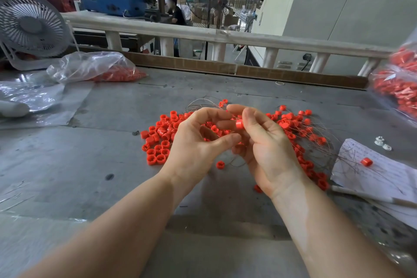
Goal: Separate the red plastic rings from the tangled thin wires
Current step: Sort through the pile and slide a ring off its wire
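Both hands are raised just above a grey table (67, 165) strewn with red plastic rings. My right hand (268, 149) pinches one red ring (239, 124) between thumb and fingers. My left hand (198, 144) curls its fingers beside it, fingertips pinching the thin wires (203, 104) that arc up behind the hands. A loose pile of rings (159, 140) lies left of the hands. More rings tangled with wires (302, 128) spread to the right. A single ring (220, 164) lies below the hands.
A paper sheet (374, 174) with one ring (366, 162) and wire ends lies at right. Plastic bags of red rings sit at back left (97, 67) and far right (399, 88). A white desk fan (29, 25) stands at the left. A cardboard strip (225, 67) edges the table's back.
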`<action>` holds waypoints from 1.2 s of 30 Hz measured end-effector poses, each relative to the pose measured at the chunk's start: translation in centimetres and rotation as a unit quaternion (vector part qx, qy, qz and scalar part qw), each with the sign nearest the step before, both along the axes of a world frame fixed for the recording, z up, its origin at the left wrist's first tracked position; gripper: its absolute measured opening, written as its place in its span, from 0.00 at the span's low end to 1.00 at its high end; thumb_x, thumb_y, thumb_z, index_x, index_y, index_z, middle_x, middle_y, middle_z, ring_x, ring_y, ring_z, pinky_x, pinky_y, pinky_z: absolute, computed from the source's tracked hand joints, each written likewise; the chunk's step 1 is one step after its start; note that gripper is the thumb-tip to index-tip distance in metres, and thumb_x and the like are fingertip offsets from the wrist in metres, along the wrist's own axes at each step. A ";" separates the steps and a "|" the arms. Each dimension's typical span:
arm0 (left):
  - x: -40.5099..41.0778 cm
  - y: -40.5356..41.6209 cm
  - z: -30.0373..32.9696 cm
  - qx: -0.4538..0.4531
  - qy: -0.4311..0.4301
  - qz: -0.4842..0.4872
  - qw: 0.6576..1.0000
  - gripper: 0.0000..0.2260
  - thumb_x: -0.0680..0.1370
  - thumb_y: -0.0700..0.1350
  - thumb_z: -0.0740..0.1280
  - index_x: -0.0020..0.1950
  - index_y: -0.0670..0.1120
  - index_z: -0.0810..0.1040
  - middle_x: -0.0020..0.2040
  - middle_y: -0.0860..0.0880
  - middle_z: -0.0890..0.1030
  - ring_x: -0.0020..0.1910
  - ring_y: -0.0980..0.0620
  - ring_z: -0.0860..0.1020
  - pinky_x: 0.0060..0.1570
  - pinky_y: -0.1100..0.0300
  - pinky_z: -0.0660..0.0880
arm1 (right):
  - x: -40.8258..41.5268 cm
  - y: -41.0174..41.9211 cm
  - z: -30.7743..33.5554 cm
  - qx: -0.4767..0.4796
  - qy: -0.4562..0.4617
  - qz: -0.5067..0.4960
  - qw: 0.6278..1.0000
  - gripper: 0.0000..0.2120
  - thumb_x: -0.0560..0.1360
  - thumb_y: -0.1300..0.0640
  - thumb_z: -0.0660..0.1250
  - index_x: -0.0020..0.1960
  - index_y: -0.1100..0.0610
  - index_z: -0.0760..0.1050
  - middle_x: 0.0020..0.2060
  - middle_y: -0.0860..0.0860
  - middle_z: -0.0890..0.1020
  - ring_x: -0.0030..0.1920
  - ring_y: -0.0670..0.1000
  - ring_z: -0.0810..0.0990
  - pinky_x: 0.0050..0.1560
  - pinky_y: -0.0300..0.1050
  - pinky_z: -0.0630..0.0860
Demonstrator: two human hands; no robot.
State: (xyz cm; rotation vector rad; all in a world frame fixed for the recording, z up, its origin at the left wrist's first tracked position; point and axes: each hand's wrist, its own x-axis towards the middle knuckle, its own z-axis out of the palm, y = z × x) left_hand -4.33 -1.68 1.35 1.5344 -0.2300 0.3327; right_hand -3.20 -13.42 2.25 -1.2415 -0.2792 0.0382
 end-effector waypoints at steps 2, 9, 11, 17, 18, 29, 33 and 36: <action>0.0 -0.1 0.0 0.013 -0.015 0.013 1.000 0.12 0.62 0.43 0.75 0.44 0.51 0.79 0.43 0.47 0.83 0.36 0.55 0.75 0.48 0.43 0.76 | 0.1 0.1 -0.1 -0.003 0.002 0.004 1.000 0.14 0.71 0.48 0.62 0.47 0.54 0.80 0.40 0.53 0.85 0.35 0.45 0.80 0.30 0.34 0.71; 0.1 0.0 -0.1 0.021 -0.050 0.011 0.998 0.12 0.68 0.36 0.75 0.44 0.52 0.82 0.50 0.40 0.81 0.47 0.46 0.82 0.51 0.47 0.79 | 0.2 0.3 -0.3 -0.047 0.005 0.022 0.999 0.16 0.80 0.54 0.57 0.43 0.50 0.84 0.41 0.54 0.85 0.38 0.46 0.81 0.31 0.35 0.70; 0.2 0.0 -0.1 -0.010 -0.043 0.002 0.999 0.09 0.67 0.39 0.74 0.44 0.50 0.82 0.52 0.38 0.80 0.45 0.47 0.83 0.47 0.55 0.80 | 0.1 0.3 -0.2 -0.041 0.013 0.020 0.999 0.16 0.80 0.54 0.58 0.42 0.50 0.83 0.43 0.55 0.85 0.37 0.46 0.81 0.30 0.35 0.70; 0.1 -0.1 -0.1 0.000 -0.045 0.020 0.999 0.08 0.63 0.47 0.73 0.41 0.53 0.82 0.50 0.39 0.81 0.46 0.40 0.82 0.50 0.43 0.78 | 0.2 0.2 0.0 0.009 0.012 0.048 0.999 0.12 0.78 0.58 0.59 0.48 0.59 0.80 0.38 0.55 0.85 0.36 0.46 0.82 0.31 0.34 0.73; 0.1 -0.1 -0.1 0.006 -0.047 0.022 0.999 0.08 0.63 0.48 0.74 0.40 0.54 0.82 0.49 0.40 0.81 0.47 0.38 0.81 0.50 0.41 0.77 | 0.1 0.2 0.1 0.028 0.013 0.057 0.998 0.11 0.76 0.59 0.59 0.47 0.61 0.79 0.35 0.54 0.84 0.35 0.47 0.83 0.31 0.34 0.75; 0.2 0.1 -0.2 0.040 -0.068 0.024 0.997 0.09 0.64 0.46 0.76 0.42 0.51 0.81 0.46 0.40 0.79 0.47 0.38 0.80 0.50 0.38 0.76 | 0.1 -0.1 0.1 0.031 0.020 0.051 0.998 0.10 0.78 0.62 0.59 0.48 0.59 0.80 0.37 0.53 0.85 0.36 0.47 0.83 0.30 0.34 0.74; 0.1 0.1 -0.2 0.034 -0.062 0.019 0.997 0.08 0.65 0.45 0.75 0.41 0.51 0.81 0.46 0.39 0.80 0.46 0.39 0.81 0.50 0.38 0.76 | 0.2 -0.1 0.0 0.021 0.032 0.059 0.998 0.11 0.77 0.60 0.60 0.46 0.57 0.82 0.40 0.53 0.85 0.38 0.46 0.83 0.30 0.34 0.74; 0.3 0.1 -0.2 0.036 -0.046 0.014 0.998 0.09 0.69 0.39 0.74 0.43 0.52 0.81 0.47 0.41 0.81 0.45 0.40 0.80 0.50 0.42 0.77 | 0.4 -0.2 -0.1 0.000 0.030 0.049 0.998 0.13 0.77 0.60 0.60 0.45 0.54 0.83 0.42 0.52 0.85 0.37 0.44 0.82 0.31 0.33 0.73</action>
